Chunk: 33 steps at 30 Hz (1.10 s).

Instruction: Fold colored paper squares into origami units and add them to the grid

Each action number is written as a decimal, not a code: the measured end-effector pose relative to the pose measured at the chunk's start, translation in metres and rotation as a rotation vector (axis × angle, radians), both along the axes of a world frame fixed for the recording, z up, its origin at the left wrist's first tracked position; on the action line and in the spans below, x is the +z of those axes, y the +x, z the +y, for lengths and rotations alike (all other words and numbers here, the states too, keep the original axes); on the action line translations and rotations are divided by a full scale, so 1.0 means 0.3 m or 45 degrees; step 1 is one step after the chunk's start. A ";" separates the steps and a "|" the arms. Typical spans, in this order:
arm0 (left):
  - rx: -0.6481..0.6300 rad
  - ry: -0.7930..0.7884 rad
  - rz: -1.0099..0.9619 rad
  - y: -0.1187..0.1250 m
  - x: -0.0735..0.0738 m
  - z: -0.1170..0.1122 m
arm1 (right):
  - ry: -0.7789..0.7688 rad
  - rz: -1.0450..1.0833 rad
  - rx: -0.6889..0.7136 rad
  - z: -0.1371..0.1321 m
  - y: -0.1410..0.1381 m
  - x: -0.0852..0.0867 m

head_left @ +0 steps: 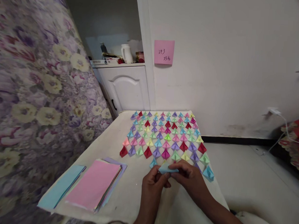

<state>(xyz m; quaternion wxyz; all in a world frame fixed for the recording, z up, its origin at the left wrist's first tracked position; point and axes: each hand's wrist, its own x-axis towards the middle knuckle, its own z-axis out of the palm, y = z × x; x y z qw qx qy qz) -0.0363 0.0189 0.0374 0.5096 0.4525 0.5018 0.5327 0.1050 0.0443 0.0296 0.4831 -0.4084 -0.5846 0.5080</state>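
Note:
A small light-blue folded paper (167, 169) is held above the near part of the table, between both hands. My left hand (154, 182) pinches its left end with thumb and fingers. At its right end, my right hand (187, 175) grips it the same way. Just beyond the hands stand rows of small folded paper shapes (165, 154) in red, purple, green, yellow, pink and blue. The nearest row is partly hidden behind my hands. A blue folded shape (208, 174) sits to the right of my right hand, near the table edge.
On the cream-covered table (132, 187), a stack of coloured paper with pink on top (95, 185) lies left, beside a blue paper stack (62, 187). A floral curtain (41, 97) hangs at left. Behind are a white cabinet (127, 88) and a wall with a pink note (164, 52).

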 end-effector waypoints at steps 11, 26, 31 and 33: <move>-0.001 -0.014 -0.065 0.001 -0.012 0.001 | 0.121 -0.230 -0.092 -0.020 -0.006 0.017; 0.041 0.072 0.099 -0.004 -0.015 0.005 | 0.134 -0.290 -0.093 -0.013 0.000 0.008; 0.028 0.110 0.162 -0.003 -0.001 0.004 | 0.125 -0.325 -0.080 -0.009 0.004 0.005; 0.013 0.112 0.176 -0.004 -0.003 0.006 | 0.123 -0.347 -0.079 -0.007 0.005 0.005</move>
